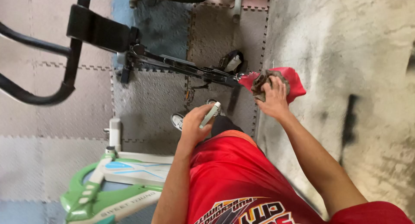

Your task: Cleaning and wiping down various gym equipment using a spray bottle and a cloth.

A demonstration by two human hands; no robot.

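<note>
Red shirt (pixel 242 185): closest to the lens, filling the bottom of the view, with both forearms reaching away from it.
Left hand (pixel 195 122): curled shut around a small pale tube-shaped bottle (pixel 210 114), which sticks up at a slant from the fist; what the bottle contains cannot be told.
Right hand (pixel 272 98): fingers bent and pressing down on a grey-brown rag (pixel 263 82), bunched against a red pad (pixel 290 83) at the end of a black metal bar (pixel 186 68).
Where the rag sits: on the red pad's upper face, touching it, under the right fingers.
Black frame (pixel 65 51): part of an exercise machine, its padded bar and curved tubes running off to the upper left.
Shoes (pixel 178 120): one white toe shows just beside the left hand, well below it on the floor.
Green and white machine (pixel 112 185): low at the left, apart from both hands.
Risk: the bottle is held loosely near its base and tilted, so it could slip or spill; the rag could slide off the rounded pad if pressed off-centre.
Floor (pixel 52 120): interlocking foam mats in grey, pink and blue, with toothed seams.
Wall (pixel 346 55): rough, stained grey concrete along the right, meeting the mats.
</note>
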